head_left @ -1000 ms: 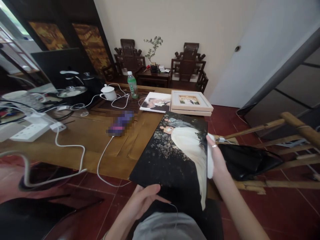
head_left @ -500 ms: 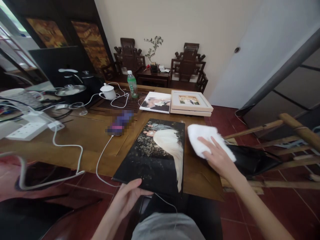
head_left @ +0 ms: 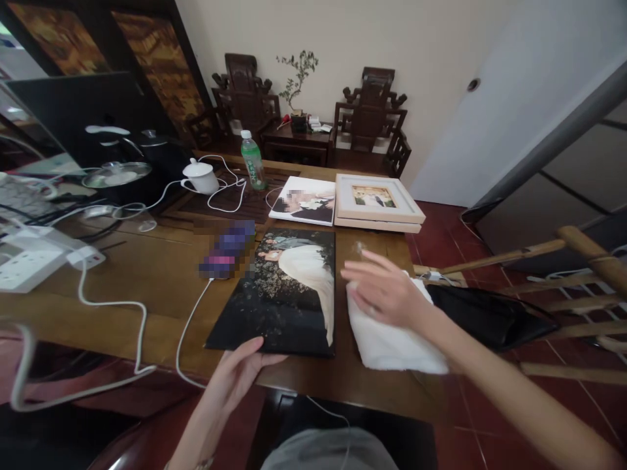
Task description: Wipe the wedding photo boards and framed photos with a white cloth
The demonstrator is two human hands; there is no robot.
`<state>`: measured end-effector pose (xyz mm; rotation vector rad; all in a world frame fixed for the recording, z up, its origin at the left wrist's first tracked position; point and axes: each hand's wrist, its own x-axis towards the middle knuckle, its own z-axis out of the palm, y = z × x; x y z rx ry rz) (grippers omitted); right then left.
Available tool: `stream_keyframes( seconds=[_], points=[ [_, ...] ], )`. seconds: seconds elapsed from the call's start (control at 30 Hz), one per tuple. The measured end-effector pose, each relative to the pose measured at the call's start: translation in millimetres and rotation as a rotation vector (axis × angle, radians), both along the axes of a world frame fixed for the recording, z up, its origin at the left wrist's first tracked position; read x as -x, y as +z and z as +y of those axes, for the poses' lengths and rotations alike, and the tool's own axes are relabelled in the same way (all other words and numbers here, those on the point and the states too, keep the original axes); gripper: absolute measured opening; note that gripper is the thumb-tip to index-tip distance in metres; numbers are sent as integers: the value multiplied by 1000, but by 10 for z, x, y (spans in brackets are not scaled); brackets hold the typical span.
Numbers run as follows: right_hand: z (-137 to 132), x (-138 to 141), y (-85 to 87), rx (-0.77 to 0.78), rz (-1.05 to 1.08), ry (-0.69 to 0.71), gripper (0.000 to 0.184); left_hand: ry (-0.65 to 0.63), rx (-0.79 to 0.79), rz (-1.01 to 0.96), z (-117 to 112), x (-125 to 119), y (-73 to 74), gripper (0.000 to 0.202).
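A flat, stiff wedding photo (head_left: 289, 294) with a glossy dark ground lies before me on the wooden table; whether it is a panel or an album cover I cannot tell. My left hand (head_left: 240, 369) grips its near edge, thumb on top and fingers underneath. To its right a white cloth (head_left: 392, 349) rests in a loose heap at the table's right side. Over that cloth is my right hand (head_left: 386, 290), fingers stretched toward the left and holding nothing visible.
Behind the photo are a framed picture (head_left: 375, 199) on a box and a white photo book (head_left: 306, 199). A phone (head_left: 228, 251) on a cable lies left, near a green bottle (head_left: 253, 160), a lidded cup (head_left: 200, 176) and a power strip (head_left: 39, 254). A black bag (head_left: 490, 316) is at right.
My right hand has lifted off the cloth and shifted left; the cloth now lies nearer on the table. The photo has moved slightly left in view, with my left hand still on its edge.
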<state>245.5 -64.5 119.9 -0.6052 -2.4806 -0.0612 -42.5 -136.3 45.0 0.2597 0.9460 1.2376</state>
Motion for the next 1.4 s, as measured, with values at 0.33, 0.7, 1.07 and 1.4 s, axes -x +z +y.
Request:
stream_keyframes(
  seconds=[0.33,0.7,1.07,1.4],
  points=[
    [2127,889,-122,33,-652,-404,41,-31,1,-7,183,167,-84,31],
    [2583,1222,-345,118,-828,-385,56,158,28,107,100,-64,-22,62],
    [2586,1200,-115,79,-676,-496,65,246,49,160,138,-114,-14,60],
    [2455,1085,99,-10,-488,-561,52,204,-48,171,328,-85,-52,51]
  ],
)
